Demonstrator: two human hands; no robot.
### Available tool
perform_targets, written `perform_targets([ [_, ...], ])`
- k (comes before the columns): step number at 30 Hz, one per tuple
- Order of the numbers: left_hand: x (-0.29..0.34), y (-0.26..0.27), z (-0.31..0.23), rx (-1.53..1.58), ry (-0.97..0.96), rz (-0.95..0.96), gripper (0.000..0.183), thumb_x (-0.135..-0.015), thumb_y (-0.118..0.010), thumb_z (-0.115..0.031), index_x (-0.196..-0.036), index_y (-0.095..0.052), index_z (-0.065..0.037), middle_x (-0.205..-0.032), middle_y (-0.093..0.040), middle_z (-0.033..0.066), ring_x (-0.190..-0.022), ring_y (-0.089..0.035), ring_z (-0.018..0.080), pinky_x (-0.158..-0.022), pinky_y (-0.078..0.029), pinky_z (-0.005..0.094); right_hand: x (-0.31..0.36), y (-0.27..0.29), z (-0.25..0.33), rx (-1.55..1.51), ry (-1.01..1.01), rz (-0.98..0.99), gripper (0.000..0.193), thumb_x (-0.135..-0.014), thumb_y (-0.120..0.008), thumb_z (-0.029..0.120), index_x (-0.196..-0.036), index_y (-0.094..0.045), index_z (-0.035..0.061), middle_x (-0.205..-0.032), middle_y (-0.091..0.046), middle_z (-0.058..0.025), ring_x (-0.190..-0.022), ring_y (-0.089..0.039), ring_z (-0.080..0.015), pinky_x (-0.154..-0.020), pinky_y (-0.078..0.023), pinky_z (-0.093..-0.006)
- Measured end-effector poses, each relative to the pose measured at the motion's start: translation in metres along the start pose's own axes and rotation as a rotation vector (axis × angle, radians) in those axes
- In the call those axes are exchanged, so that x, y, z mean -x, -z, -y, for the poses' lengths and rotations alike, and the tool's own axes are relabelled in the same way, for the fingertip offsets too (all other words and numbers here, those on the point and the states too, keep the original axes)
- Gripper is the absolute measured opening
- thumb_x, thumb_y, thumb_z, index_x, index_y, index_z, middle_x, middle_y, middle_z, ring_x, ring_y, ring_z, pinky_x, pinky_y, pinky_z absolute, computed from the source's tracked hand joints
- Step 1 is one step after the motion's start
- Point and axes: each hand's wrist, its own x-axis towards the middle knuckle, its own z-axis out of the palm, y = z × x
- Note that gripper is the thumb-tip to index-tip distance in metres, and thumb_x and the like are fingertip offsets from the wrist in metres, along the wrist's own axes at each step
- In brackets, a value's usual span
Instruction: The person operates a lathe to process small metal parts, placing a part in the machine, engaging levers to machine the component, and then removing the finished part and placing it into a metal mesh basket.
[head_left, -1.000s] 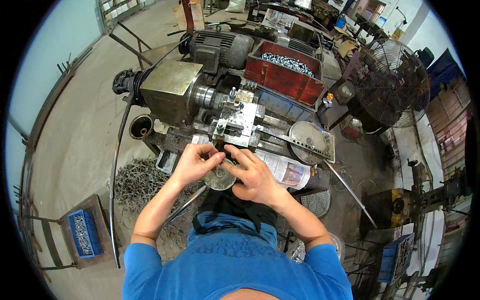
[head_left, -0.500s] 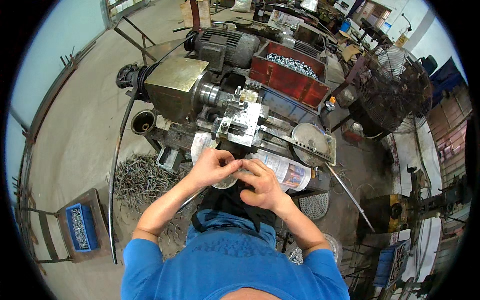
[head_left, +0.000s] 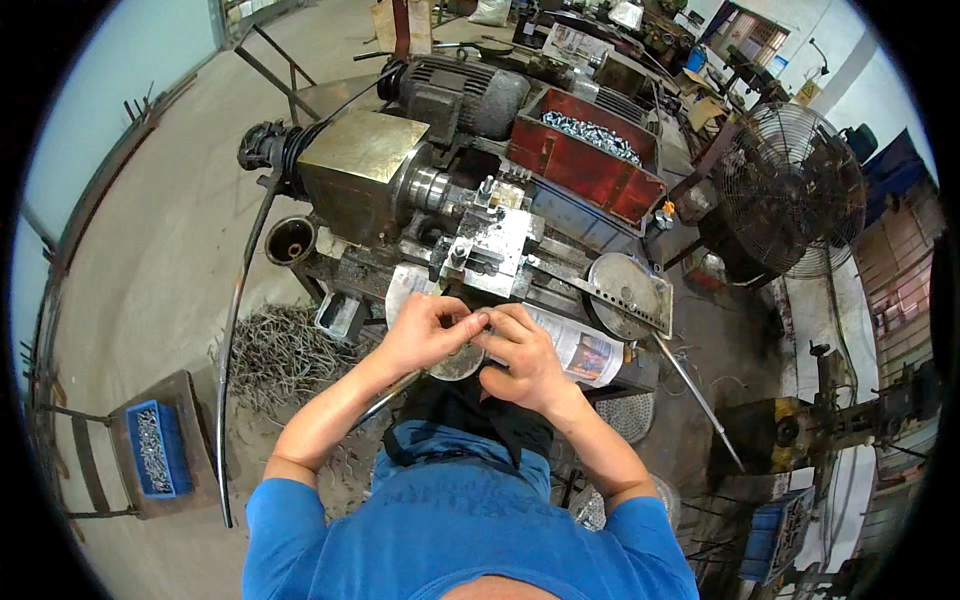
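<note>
My left hand [head_left: 430, 335] and my right hand [head_left: 525, 355] meet at the fingertips in front of a small lathe-like machine [head_left: 365, 175]. Thumb and forefinger of the left are pinched together, touching the right hand's fingertips. Whatever lies between them is too small or too hidden to make out. Just under the hands is a round metal dish [head_left: 457, 364], partly covered by them. Beyond the fingers stands the machine's bright metal tool slide [head_left: 490, 245], with the spindle [head_left: 432, 188] to its left. Newspaper [head_left: 585, 352] lies beside my right hand.
A red metal box [head_left: 580, 165] of small shiny parts stands behind the slide. Curly metal shavings [head_left: 285, 360] heap at the left. A blue bin [head_left: 158, 450] of small parts sits farther left. A round plate [head_left: 625, 290], a long rod [head_left: 700, 400] and a large fan [head_left: 795, 190] are on the right.
The view has shifted slightly, so the machine sits a little lower and farther right. My hands stay together at the fingertips, with the right fingers bent a bit differently.
</note>
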Motion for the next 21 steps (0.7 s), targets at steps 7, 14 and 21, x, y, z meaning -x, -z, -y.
perform_targets([
  [7, -0.006, 0.009, 0.006, -0.031, 0.007, -0.004, 0.033, -0.081, -0.065, -0.031, -0.075, -0.067, 0.002, -0.052, -0.057, 0.0067, -0.049, -0.052, 0.0086, -0.045, -0.039, 0.0263, -0.012, 0.0, 0.0, 0.015, 0.02, 0.004, 0.042, -0.055, -0.061, 0.008, -0.096, -0.062, 0.001, -0.106, -0.056, -0.014, -0.098, -0.051, -0.0331, -0.084, -0.046, -0.0393],
  [14, -0.006, 0.026, 0.01, -0.077, 0.019, 0.088, 0.03, -0.083, -0.062, -0.029, -0.088, -0.065, 0.001, -0.06, -0.06, 0.0089, -0.055, -0.056, 0.0108, -0.05, -0.043, 0.0273, -0.017, -0.005, -0.012, 0.053, 0.036, -0.026, 0.04, -0.052, -0.061, 0.01, -0.09, -0.064, 0.0008, -0.1, -0.06, -0.0137, -0.087, -0.054, -0.0315, -0.076, -0.048, -0.0393],
  [21, 0.065, 0.17, 0.069, -0.172, 0.182, -0.414, 0.025, -0.09, -0.044, -0.008, -0.108, -0.056, 0.002, -0.066, -0.06, 0.0065, -0.06, -0.058, 0.0119, -0.058, -0.048, 0.0273, 0.009, 0.051, -0.116, 0.251, -0.548, -0.111, 0.034, -0.056, -0.064, 0.015, -0.088, -0.069, 0.0047, -0.097, -0.064, -0.0162, -0.094, -0.056, -0.0336, -0.084, -0.046, -0.0409],
])
